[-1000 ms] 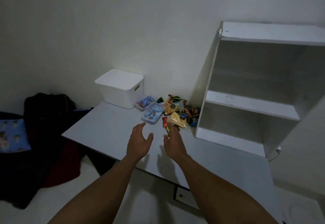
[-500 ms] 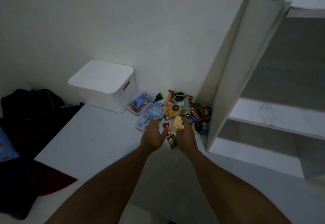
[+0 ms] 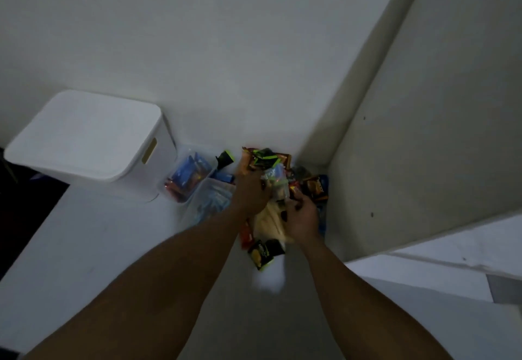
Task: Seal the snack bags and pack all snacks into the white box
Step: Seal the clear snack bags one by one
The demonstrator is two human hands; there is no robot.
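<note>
A heap of snacks lies in the corner of the white table (image 3: 84, 246), against the wall. My left hand (image 3: 250, 193) reaches into the heap, its fingers curled on a clear snack bag (image 3: 275, 183). My right hand (image 3: 302, 220) grips the edge of a clear bag of pale yellow snacks (image 3: 269, 222) just below. The white box (image 3: 84, 133) stands at the back left with its lid on. Two clear bags of blue-wrapped snacks (image 3: 189, 173) lie between the box and my hands. A small black and yellow packet (image 3: 261, 252) lies nearest to me.
A white shelf unit's side panel (image 3: 423, 133) stands right of the heap, with orange packets (image 3: 316, 187) against its foot. Its lower shelf (image 3: 452, 252) juts out at the right. Dark fabric (image 3: 17, 204) lies beyond the table's left edge.
My head has moved closer and lower over the table. Both hands went forward from above the table into the snack heap and closed on bags there.
</note>
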